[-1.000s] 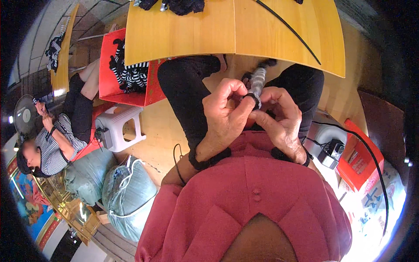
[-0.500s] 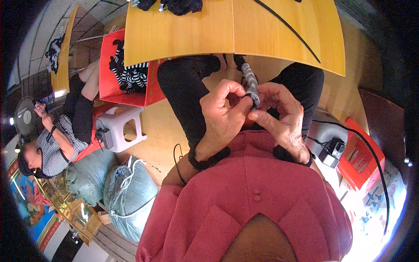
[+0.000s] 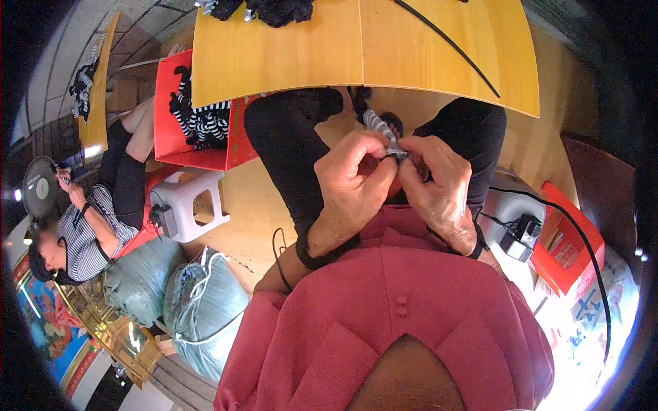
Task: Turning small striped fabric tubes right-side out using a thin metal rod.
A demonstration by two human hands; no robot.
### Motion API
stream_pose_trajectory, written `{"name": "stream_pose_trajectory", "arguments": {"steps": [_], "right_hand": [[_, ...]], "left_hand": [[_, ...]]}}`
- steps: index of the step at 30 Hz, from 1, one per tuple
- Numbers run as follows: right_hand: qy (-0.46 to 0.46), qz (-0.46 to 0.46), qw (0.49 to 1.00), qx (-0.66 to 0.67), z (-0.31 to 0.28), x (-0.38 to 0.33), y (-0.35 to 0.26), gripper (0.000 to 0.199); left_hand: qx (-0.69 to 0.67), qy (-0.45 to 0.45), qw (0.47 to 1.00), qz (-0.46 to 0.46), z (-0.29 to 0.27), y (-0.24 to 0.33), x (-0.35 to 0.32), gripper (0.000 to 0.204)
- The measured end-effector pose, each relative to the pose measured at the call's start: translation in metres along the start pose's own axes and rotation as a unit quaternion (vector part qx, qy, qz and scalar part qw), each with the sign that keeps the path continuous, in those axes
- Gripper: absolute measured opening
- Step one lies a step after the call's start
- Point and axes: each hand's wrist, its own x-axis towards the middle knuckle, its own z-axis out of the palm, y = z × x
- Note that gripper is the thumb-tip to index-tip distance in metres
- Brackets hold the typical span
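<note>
Between my hands, above my lap and just below the table edge, is a narrow grey-and-white striped knitted piece (image 3: 376, 124). It slants up and to the left, with a dark end near the table. My left hand (image 3: 351, 188) pinches its near end between thumb and fingers. From the other side my right hand (image 3: 439, 185) grips the same end, its fingertips bunched against the fabric. The fingertips of both hands meet there and hide the edge they hold.
A wooden table (image 3: 281, 61) spans ahead, bearing a black rod or cord (image 3: 456, 44) and fluffy black pieces (image 3: 282, 10). Left are a red box (image 3: 195, 159) of striped pieces, a pale stool (image 3: 188, 209), stuffed sacks (image 3: 205, 312) and a seated person (image 3: 103, 222). A cable (image 3: 582, 236) curves at right.
The striped piece has swung slightly left at its far end. My right fingers have drawn in and turned more downward over its near end; my left hand keeps its pinch.
</note>
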Motion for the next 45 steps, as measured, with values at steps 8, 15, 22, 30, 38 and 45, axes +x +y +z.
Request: {"name": "stream_pose_trajectory", "arguments": {"steps": [8, 15, 22, 30, 38, 45], "right_hand": [[-0.002, 0.053, 0.997, 0.062, -0.002, -0.002, 0.006, 0.017], [-0.055, 0.237, 0.937, 0.251, -0.013, 0.000, 0.000, 0.013], [-0.097, 0.331, 0.719, 0.604, -0.017, 0.000, 0.006, 0.011], [-0.185, 0.193, 0.899, 0.347, -0.025, 0.001, -0.001, 0.005], [-0.016, 0.077, 0.989, 0.126, -0.013, 0.000, 0.002, 0.007], [0.005, 0.175, 0.964, 0.202, -0.006, -0.001, 0.009, 0.008]], "left_hand": [[-0.314, -0.135, 0.909, -0.237, -0.016, 0.000, 0.012, 0.015], [-0.311, -0.155, 0.912, -0.217, -0.018, 0.004, 0.009, 0.020], [-0.289, -0.117, 0.917, -0.248, -0.021, 0.007, 0.010, 0.020], [-0.280, -0.083, 0.935, -0.201, -0.010, 0.012, 0.010, 0.015], [-0.491, -0.094, 0.812, -0.302, -0.017, 0.007, 0.014, 0.019], [-0.521, -0.210, 0.765, -0.316, -0.019, 0.006, 0.013, 0.024]]}}
